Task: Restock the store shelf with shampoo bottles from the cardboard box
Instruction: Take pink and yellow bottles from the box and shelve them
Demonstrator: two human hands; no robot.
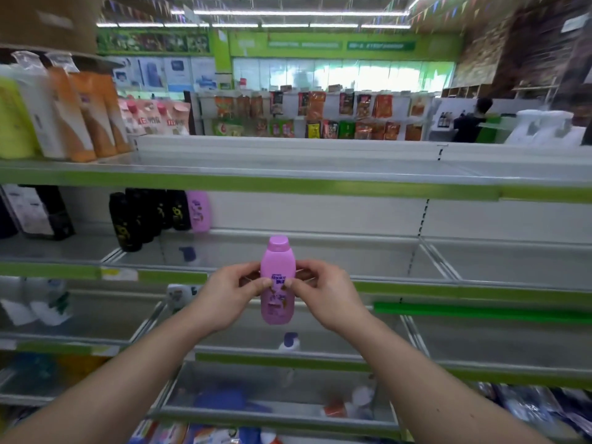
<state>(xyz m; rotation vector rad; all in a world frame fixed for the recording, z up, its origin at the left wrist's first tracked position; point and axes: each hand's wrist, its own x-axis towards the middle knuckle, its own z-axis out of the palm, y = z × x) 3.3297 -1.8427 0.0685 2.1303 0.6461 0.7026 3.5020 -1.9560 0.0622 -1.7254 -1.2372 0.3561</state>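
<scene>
I see the pink shampoo bottle (277, 280) in the middle, near me. It stands straight up with its round cap on top. It is in the air, in front of the store shelf (320, 251), and does not touch it.

My left hand (224, 296) holds the bottle's left side and my right hand (323, 294) holds its right side. Both thumbs press on the front label. The other fingers curl around behind the bottle.

Farther back on the left of that shelf stands another pink bottle (198, 211). The black bottles (137, 219) are just beside it, on its left. On the shelf above, far left, are orange and white bottles (86, 113). Far away hang bags of snacks (320, 113), and a person (471, 120) stands far off on the right.
</scene>
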